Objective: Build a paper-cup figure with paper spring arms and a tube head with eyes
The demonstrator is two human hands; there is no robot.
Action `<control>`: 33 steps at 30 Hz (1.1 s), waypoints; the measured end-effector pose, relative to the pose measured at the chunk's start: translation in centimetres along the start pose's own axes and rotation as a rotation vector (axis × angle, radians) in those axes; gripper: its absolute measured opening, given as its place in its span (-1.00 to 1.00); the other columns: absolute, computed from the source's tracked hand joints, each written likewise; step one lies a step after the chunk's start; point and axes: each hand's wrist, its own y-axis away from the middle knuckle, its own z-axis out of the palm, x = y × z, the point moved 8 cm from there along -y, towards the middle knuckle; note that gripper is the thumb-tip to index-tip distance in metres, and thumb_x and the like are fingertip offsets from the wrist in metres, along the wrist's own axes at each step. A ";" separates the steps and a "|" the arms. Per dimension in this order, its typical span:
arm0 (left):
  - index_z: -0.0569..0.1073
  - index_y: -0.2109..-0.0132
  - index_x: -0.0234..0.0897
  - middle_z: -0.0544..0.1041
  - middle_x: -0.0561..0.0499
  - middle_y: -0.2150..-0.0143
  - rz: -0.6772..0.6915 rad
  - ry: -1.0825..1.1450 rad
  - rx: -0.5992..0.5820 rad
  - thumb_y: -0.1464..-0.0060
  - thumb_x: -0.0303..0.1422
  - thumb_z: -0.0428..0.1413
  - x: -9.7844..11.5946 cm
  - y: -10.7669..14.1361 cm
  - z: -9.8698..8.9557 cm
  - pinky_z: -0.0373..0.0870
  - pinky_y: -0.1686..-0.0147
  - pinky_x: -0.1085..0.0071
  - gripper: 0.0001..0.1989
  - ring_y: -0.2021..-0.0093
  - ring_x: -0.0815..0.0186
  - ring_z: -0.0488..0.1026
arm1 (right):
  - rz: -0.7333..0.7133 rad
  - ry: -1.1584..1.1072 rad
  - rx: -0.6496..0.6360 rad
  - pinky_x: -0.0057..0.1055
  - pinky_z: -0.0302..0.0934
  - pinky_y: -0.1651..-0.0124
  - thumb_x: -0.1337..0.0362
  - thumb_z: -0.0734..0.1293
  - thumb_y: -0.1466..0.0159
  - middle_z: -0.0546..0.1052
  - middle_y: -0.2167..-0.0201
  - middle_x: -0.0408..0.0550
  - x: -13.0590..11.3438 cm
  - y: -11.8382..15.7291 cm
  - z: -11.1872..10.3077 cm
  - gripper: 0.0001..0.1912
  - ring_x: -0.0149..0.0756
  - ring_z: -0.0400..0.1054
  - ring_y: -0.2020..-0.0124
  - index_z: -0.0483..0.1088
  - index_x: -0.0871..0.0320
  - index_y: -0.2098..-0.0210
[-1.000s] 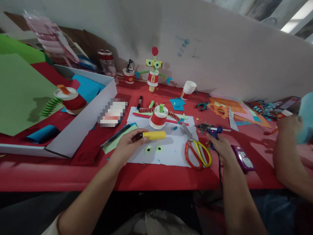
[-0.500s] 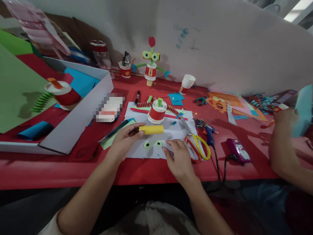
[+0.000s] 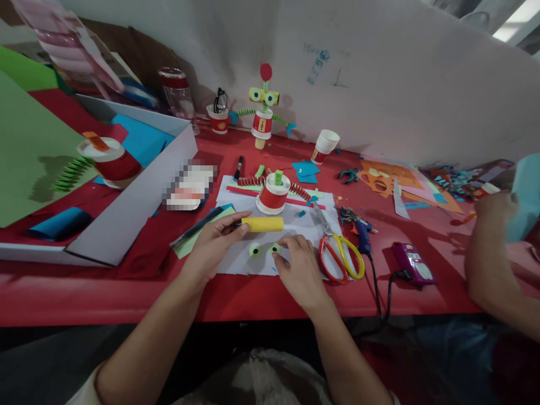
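My left hand (image 3: 212,243) is closed around one end of a yellow paper tube (image 3: 264,224), held level above a white paper sheet (image 3: 230,263). Two pale green paper eyes with black centres lie on that sheet, a left eye (image 3: 255,251) and a right eye (image 3: 274,248). My right hand (image 3: 298,270) reaches over the right eye, thumb and fingers apart at its edge. Behind the tube stands an upturned red and white paper cup (image 3: 272,197) with red folded-paper arms and a green strip on top. Scissors (image 3: 337,253) with red and yellow handles lie right of my right hand.
A finished cup figure (image 3: 262,121) stands near the wall. At the right are a blue glue gun (image 3: 361,232), a purple device (image 3: 412,263) and orange paper scraps (image 3: 379,177). A white box (image 3: 139,208) sits left. Another person's hand (image 3: 495,214) holds light blue paper.
My right hand has shifted left, away from the scissors and onto the right paper eye. My left hand keeps the yellow tube in nearly the same spot.
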 end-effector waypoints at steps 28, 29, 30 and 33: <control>0.60 0.02 -0.29 0.60 -0.02 0.27 -0.017 0.004 -0.004 0.27 -0.12 0.42 -0.1 -0.1 0.1 0.40 0.20 0.37 -0.38 0.24 0.26 0.49 | 0.022 -0.669 0.178 -0.35 0.29 0.19 0.28 0.36 -0.21 0.62 0.31 -0.09 1.8 -2.4 -3.0 -0.87 -0.24 0.47 0.25 0.58 0.07 0.30; 0.60 0.01 -0.29 0.61 -0.03 0.26 -0.016 0.003 -0.004 0.28 -0.12 0.42 0.0 0.0 0.2 0.41 0.20 0.36 -0.37 0.24 0.26 0.50 | 0.040 -0.675 0.181 -0.34 0.29 0.20 0.28 0.37 -0.20 0.62 0.32 -0.09 1.8 -2.6 -2.7 -0.89 -0.24 0.47 0.27 0.57 0.07 0.31; 0.60 0.01 -0.29 0.61 -0.03 0.25 -0.019 0.001 -0.005 0.28 -0.12 0.42 0.0 0.0 0.2 0.41 0.20 0.36 -0.37 0.24 0.26 0.50 | 0.054 -0.675 0.180 -0.33 0.29 0.20 0.28 0.37 -0.19 0.62 0.33 -0.10 1.7 -2.9 -2.4 -0.90 -0.24 0.46 0.29 0.56 0.08 0.32; 0.59 0.00 -0.28 0.61 -0.03 0.23 -0.044 -0.002 -0.007 0.29 -0.12 0.41 -0.1 0.1 0.3 0.40 0.20 0.36 -0.35 0.24 0.26 0.50 | 0.056 -0.627 0.181 -0.31 0.27 0.22 0.27 0.37 -0.19 0.61 0.35 -0.09 1.4 -3.4 -2.0 -0.92 -0.23 0.45 0.32 0.53 0.09 0.35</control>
